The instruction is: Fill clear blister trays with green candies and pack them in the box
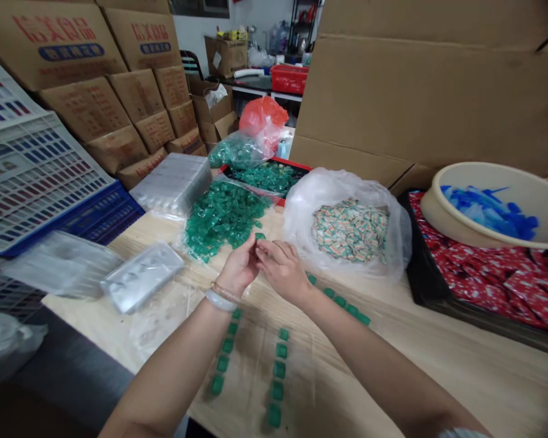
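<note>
My left hand (240, 266) and my right hand (281, 271) meet over the wooden table (438, 359). A small green wrapped piece (260, 236) sits in my left fingertips, and my right fingertips press close beside it. Whether my right hand grips it is hidden. Just beyond lies a heap of green wrapped pieces (223, 219). Two rows of such pieces (277, 371) run toward me below my wrists, and a shorter row (340, 301) lies right of my right hand. A white bangle (220, 300) and a beaded bracelet circle my left wrist.
A clear bag of multicoloured packets (351, 231) stands right of the heap, and a red tray of green pieces (269, 176) behind it. Silver blister trays (141, 277) lie left. A beige basin (493, 201) sits on red packets at right. Cardboard cartons (119, 103) are stacked behind.
</note>
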`<control>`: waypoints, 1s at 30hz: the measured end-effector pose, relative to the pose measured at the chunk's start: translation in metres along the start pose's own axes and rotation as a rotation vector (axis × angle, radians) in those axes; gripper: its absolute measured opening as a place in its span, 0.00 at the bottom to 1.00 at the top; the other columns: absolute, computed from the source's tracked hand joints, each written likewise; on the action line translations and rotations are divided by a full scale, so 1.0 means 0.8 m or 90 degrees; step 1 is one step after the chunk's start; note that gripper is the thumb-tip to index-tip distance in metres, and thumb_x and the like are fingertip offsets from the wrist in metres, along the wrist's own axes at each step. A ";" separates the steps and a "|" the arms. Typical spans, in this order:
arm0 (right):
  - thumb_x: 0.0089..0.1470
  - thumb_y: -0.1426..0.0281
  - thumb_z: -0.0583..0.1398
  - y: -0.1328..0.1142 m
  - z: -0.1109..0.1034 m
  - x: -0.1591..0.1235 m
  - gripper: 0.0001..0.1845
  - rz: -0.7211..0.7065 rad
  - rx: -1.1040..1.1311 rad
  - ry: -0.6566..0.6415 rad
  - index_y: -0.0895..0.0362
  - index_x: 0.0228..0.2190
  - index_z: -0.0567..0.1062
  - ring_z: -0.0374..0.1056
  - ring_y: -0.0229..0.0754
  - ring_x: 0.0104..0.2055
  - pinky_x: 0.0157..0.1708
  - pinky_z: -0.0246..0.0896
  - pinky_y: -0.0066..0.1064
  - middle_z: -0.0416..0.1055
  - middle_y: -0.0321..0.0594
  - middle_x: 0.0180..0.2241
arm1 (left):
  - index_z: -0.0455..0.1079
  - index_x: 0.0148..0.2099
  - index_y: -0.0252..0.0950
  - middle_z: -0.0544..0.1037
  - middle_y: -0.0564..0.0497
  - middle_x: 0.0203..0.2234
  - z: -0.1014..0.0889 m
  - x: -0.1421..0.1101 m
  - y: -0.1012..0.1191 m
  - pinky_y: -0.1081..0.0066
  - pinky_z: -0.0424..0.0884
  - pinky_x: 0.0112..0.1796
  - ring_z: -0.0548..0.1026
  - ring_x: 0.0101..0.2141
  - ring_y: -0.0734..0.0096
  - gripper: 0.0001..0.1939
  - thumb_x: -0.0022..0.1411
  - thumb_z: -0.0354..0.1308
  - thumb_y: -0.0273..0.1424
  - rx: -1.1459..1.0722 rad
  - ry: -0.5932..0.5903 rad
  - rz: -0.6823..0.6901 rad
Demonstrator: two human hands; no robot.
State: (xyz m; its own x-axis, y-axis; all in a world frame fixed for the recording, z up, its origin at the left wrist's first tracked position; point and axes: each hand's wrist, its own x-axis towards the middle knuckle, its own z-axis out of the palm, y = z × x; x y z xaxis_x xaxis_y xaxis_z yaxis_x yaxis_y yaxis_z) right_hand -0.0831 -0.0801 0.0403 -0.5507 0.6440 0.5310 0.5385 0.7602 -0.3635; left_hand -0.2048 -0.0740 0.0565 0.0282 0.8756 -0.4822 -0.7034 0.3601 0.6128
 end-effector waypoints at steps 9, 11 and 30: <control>0.46 0.66 0.59 0.026 -0.031 0.009 0.10 0.332 0.575 -0.016 0.56 0.32 0.75 0.67 0.37 0.31 0.35 0.62 0.34 0.72 0.38 0.30 | 0.62 0.24 0.31 0.63 0.57 0.14 0.009 -0.027 -0.006 0.81 0.57 0.18 0.60 0.15 0.85 0.13 0.46 0.62 0.34 0.127 -0.104 -0.024; 0.42 0.65 0.61 0.026 -0.033 0.003 0.12 0.440 0.700 -0.002 0.56 0.31 0.75 0.66 0.35 0.27 0.31 0.62 0.32 0.72 0.36 0.28 | 0.61 0.24 0.32 0.62 0.58 0.14 0.012 -0.032 -0.007 0.81 0.56 0.18 0.59 0.16 0.85 0.13 0.46 0.62 0.34 0.101 -0.126 -0.035; 0.37 0.67 0.63 0.011 -0.034 -0.036 0.15 0.516 0.663 0.155 0.55 0.32 0.75 0.66 0.35 0.26 0.30 0.62 0.31 0.73 0.36 0.28 | 0.64 0.24 0.31 0.65 0.56 0.16 0.025 -0.034 -0.037 0.77 0.56 0.21 0.61 0.18 0.81 0.08 0.47 0.56 0.32 0.444 -0.122 0.182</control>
State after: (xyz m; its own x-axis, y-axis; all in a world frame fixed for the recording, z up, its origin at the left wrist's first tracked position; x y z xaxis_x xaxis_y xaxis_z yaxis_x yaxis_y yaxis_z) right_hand -0.0449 -0.0940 0.0429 -0.1255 0.9917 -0.0276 -0.1366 -0.0448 -0.9896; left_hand -0.1708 -0.1024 0.0640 0.0801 0.9825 -0.1685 -0.0942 0.1757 0.9799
